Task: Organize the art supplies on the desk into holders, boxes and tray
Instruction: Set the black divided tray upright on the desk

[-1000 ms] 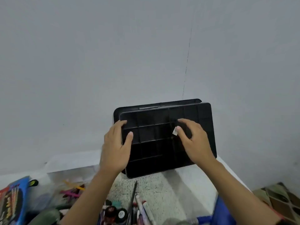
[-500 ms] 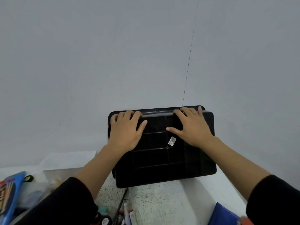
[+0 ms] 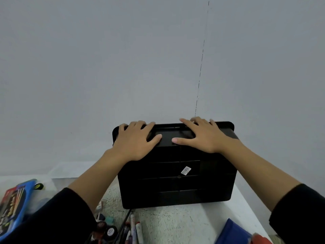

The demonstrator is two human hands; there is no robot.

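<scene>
**A:** Where's the black tray (image 3: 175, 173)?

**B:** Centre of the frame, just below the middle, on the speckled desk (image 3: 175, 222) with its far edge at the grey wall (image 3: 105, 67). A grid of ribs crosses the face toward the camera. I can't tell if that face is the open side or the underside.

**A:** And the hands?

**B:** Both are on its upper part. The left hand (image 3: 137, 140) and the right hand (image 3: 205, 136) lie palm-down, fingers spread and nearly straight, reaching the far rim, thumbs on the face. They're pressing, not clenched.

**A:** So which step?

**B:** I'd judge it's seating the tray in place — nothing is sorted into it yet. Next calls for letting go, then gathering the loose markers (image 3: 135, 228) at bottom centre.

**A:** Any writing?

**B:** A white barcode sticker (image 3: 185, 170) on the tray is too small to read, and the print on the blue pack (image 3: 12, 205) at lower left is blurred.
</scene>
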